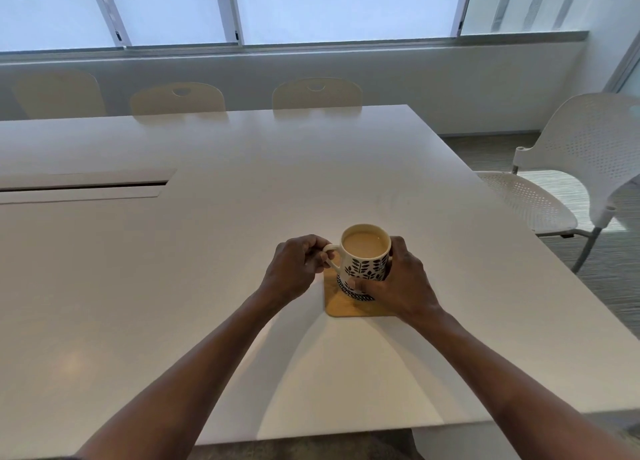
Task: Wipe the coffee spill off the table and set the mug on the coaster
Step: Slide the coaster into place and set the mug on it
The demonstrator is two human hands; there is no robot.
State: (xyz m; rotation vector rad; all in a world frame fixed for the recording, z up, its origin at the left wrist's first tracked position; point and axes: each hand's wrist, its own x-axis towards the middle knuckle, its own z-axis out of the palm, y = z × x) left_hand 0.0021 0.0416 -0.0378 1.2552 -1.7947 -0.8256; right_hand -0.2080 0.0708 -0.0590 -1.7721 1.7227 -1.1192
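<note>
The left hand (pixel 298 269) curls its fingers around the handle of the mug (pixel 366 255), while the right hand (pixel 401 283) wraps the mug's right side, thumb laid across the patterned lower wall. The mug, filled with milky coffee, sits on the wooden coaster (pixel 346 305); whether its base fully rests there is hidden by the right hand, which also covers the coaster's right edge. Around them lies the white table (pixel 242 217), with a faint smear farther off. A perforated white chair (pixel 571 168) stands at right.
</note>
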